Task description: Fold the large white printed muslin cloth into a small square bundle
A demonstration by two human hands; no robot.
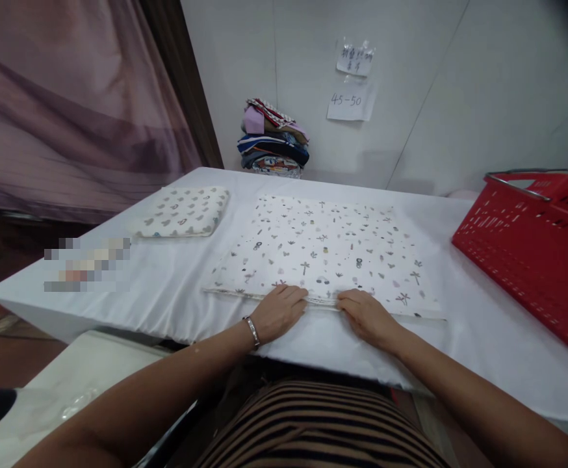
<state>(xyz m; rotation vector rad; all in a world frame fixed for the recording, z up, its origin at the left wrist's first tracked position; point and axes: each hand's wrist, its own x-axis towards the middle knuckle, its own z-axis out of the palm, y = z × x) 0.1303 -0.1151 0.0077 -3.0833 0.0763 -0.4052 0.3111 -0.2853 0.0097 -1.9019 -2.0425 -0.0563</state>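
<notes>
A white cloth printed with small palm trees, flamingos and leaves lies folded in layers across the table, its near edge facing me. My left hand, with a bracelet at the wrist, grips that edge, fingers on top and thumb hidden. A short way to the right, my right hand has its fingers curled over the same edge. Between the two hands several thin layers show, slightly raised. Farther left rests a second folded cloth, cream with grey cloud-like shapes, apart from both hands.
The table wears a white tablecloth. A red plastic basket with a metal handle stands at the right. Behind the far edge is a stack of folded fabrics. A pixelated patch covers something at the left; a pink curtain hangs beyond.
</notes>
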